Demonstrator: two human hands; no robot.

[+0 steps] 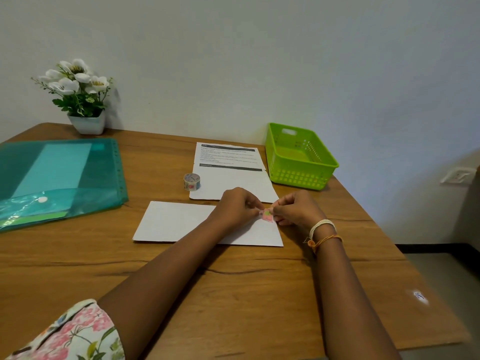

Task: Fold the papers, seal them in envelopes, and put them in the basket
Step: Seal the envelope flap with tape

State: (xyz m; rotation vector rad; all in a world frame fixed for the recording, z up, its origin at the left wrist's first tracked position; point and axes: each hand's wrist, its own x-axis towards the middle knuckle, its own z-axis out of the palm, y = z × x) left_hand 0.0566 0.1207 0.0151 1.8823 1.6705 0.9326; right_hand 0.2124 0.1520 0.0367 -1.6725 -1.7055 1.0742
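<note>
Holding a small piece of patterned tape (267, 215) between both hands above the right end of the white envelope (181, 222).

Both the left hand (237, 203) and the right hand (296, 207) pinch this pink and green piece with curled fingers, one at each side of it, and the two hands are almost touching. The envelope lies flat in the middle of the wooden table (233, 294). Just behind it, toward the far edge, lies a printed paper (228, 162), and the tape roll (192, 181) stands just beside the left side of this paper. The green basket (301, 175) sits near the far right edge, close to the paper. A teal plastic folder (59, 178) lies at the left edge, and a pot of white flowers (78, 94) stands in the far left corner.
</note>
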